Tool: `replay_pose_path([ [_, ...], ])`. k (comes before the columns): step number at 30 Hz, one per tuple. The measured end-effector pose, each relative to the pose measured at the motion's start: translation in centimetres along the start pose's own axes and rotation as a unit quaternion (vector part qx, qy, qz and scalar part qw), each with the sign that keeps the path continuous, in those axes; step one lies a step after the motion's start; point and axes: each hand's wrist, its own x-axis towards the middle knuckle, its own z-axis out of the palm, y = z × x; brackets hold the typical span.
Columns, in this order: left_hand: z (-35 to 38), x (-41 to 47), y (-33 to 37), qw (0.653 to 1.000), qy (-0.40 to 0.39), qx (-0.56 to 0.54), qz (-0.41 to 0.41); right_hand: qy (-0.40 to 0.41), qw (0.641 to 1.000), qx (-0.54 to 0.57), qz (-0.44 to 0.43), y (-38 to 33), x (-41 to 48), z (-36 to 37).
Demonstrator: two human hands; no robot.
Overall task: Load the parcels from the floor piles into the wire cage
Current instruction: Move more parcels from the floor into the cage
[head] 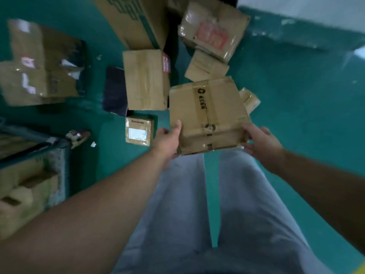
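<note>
A brown cardboard parcel (pixel 208 113) with black-printed tape across its top is held above the green floor, in front of my legs. My left hand (pixel 167 140) grips its near left edge, thumb on top and fingers underneath. My right hand (pixel 260 142) holds the near right corner, fingers curled round the side. At the left edge the wire cage (pixel 45 144) shows its dark top rail, with cardboard boxes (pixel 23 186) inside it.
Several parcels lie on the floor ahead: a tall box (pixel 146 80), a small labelled box (pixel 139 131), a dark packet (pixel 115 91), a red-labelled box (pixel 213 30), a large box (pixel 134 18), another at far left (pixel 41 64). Green floor (pixel 306 107) spreads to the right.
</note>
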Motion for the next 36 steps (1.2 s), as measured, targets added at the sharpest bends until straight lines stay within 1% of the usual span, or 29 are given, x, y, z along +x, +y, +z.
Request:
replay_pose_path([
  [2,-0.1,-3.9,-1.1,0.999,0.012,-0.05,0.008,-0.008,0.998,-0.047,-0.035,-1.6,-3.5,-1.8],
  [4,-0.6,-8.1,-2.5,0.994,0.016,-0.108,0.014,-0.012,0.986,-0.143,-0.08,-3.4,-7.4,-3.4],
  [5,-0.7,-9.9,-3.3,0.991,0.018,-0.128,0.02,-0.015,0.982,-0.162,-0.096,-4.3,-9.2,-4.0],
  [9,-1.3,-16.6,-6.2,0.98,0.025,-0.193,0.036,-0.04,0.973,-0.191,-0.123,-7.1,-16.2,-4.7],
  [10,-1.8,-18.4,-6.9,0.974,0.028,-0.219,0.046,-0.055,0.965,-0.21,-0.146,-7.5,-18.3,-4.5],
  [12,-2.5,-21.0,-8.5,0.963,0.038,-0.26,0.056,-0.066,0.959,-0.223,-0.163,-7.8,-21.1,-4.0],
  [13,-4.2,-23.0,-10.4,0.949,0.045,-0.305,0.062,-0.085,0.946,-0.251,-0.188,-7.4,-23.4,-2.5],
  [15,-5.2,-24.0,-12.4,0.936,0.041,-0.343,0.059,-0.095,0.935,-0.273,-0.206,-7.0,-25.5,-1.4],
  [18,-8.8,-25.8,-18.6,0.905,0.072,-0.412,0.074,-0.136,0.907,-0.314,-0.246,-3.7,-29.7,3.1],
  [22,-13.0,-27.9,-28.1,0.866,0.135,-0.476,0.077,-0.183,0.865,-0.365,-0.292,3.6,-34.1,9.9],
  [24,-14.9,-28.9,-34.0,0.838,0.16,-0.517,0.068,-0.2,0.848,-0.386,-0.302,8.7,-36.0,13.1],
  [29,-18.7,-30.7,-46.8,0.784,0.206,-0.583,0.055,-0.243,0.811,-0.431,-0.313,19.9,-39.1,19.8],
  [32,-20.6,-31.8,-53.5,0.76,0.229,-0.607,0.043,-0.259,0.789,-0.463,-0.31,25.9,-40.9,22.8],
  [36,-22.5,-32.5,-59.0,0.734,0.258,-0.628,0.03,-0.27,0.767,-0.487,-0.319,31.4,-42.6,25.6],
])
